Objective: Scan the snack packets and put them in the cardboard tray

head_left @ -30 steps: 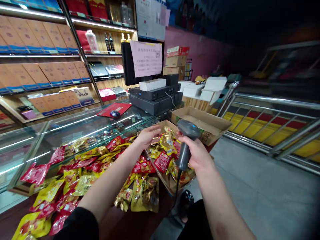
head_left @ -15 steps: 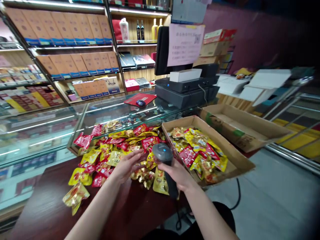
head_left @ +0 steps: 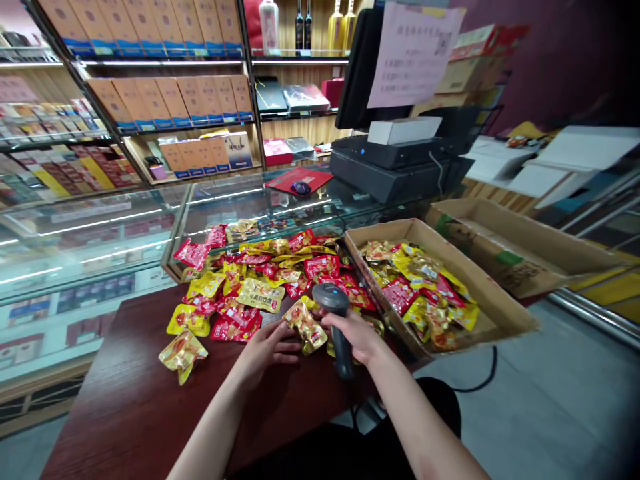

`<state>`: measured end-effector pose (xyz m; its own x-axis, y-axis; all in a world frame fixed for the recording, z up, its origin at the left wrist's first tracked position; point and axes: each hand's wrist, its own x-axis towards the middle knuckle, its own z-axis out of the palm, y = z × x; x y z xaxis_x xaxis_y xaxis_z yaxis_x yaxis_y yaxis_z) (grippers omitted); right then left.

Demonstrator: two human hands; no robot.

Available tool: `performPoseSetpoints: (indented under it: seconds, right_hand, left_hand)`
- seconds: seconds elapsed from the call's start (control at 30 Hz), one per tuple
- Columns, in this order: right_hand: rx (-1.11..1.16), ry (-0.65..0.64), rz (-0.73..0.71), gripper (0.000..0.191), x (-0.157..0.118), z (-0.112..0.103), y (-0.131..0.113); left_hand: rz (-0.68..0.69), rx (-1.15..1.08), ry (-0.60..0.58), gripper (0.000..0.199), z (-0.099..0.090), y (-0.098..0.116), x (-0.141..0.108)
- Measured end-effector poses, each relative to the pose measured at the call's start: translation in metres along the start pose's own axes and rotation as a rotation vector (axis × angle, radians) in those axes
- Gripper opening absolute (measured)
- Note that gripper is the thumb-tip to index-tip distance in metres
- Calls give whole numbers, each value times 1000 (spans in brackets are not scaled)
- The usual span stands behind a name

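Right hand (head_left: 361, 339) wrapped round the scanner (head_left: 341, 350), left hand (head_left: 265, 352) at the edge of a gold packet (head_left: 307, 330) by the heap (head_left: 260, 295); gripped or not, I can't tell! One batch of packets (head_left: 413, 283) lies in the cardboard box (head_left: 483, 287), while the bigger heap sits loose on the table (head_left: 125, 393).

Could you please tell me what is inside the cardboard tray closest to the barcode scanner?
Red, yellow and gold snack packets lie heaped inside the cardboard tray, with bare cardboard visible beside them. Whatever lies beneath the top packets is covered.
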<state>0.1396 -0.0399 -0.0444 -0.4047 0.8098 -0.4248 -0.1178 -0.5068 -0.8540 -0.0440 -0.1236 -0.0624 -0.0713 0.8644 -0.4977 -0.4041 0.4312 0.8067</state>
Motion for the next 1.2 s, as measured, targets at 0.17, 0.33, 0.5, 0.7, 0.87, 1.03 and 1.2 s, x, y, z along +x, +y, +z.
performPoseSetpoints:
  seconds: [0.17, 0.33, 0.5, 0.7, 0.87, 1.03, 1.2]
  right_hand:
    - [73, -185, 39, 22, -7, 19, -1]
    - [15, -138, -59, 27, -11, 30, -9]
    - [-1, -135, -162, 31, -14, 28, -23]
    - [-172, -158, -202, 22, -16, 33, -29]
    - [-267, -157, -253, 22, -13, 46, -28]
    - [-286, -117, -258, 24, -9, 59, -35]
    - [-225, -101, -339, 24, -2, 62, -40]
  left_hand:
    - [41, 39, -90, 44, 1, 5, 7]
    - [152, 57, -80, 41, -1, 12, 21]
    - [145, 0, -113, 34, -1, 38, 40]
    - [209, -22, -68, 36, 1, 66, 75]
    - [330, 0, -94, 46, 12, 81, 104]
    - [369, -8, -112, 43, 24, 99, 122]
    - [336, 11, -60, 42, 26, 110, 131]
